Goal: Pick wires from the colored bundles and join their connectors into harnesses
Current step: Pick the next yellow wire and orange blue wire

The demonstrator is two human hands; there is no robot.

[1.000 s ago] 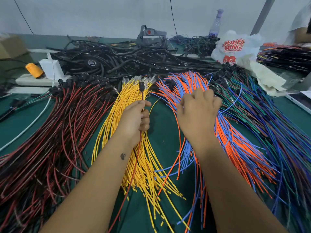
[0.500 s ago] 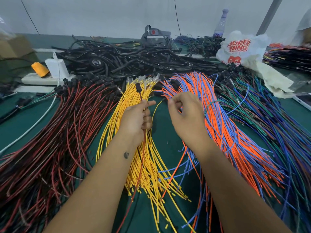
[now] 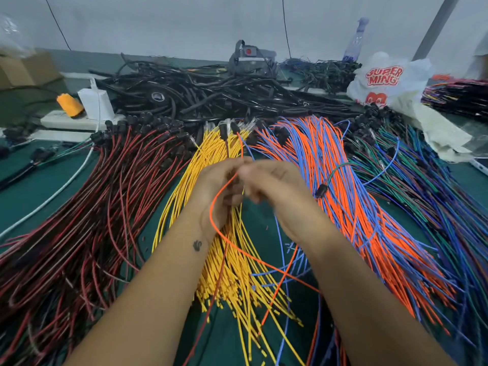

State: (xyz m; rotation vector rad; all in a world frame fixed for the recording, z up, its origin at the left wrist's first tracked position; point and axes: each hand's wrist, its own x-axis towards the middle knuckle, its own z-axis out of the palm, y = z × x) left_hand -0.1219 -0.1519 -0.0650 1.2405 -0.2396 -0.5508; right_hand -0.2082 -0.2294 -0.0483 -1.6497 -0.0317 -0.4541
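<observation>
Centrally, above the fanned yellow wire bundle [image 3: 237, 273], the left hand [image 3: 219, 188] is gripping a dark red wire [image 3: 216, 286]; the blurred right hand [image 3: 274, 191] is pinching a looping orange wire [image 3: 214, 207]; fingertips indistinct.

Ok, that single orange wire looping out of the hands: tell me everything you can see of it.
The orange wire is one thin strand with bright, smooth insulation. It rises from the meeting fingertips of the left hand and right hand, bows out across the left wrist, then sweeps down to the right over the yellow bundle toward the green table. Its upper end is hidden in the blurred fingers; no connector shows there.
</observation>
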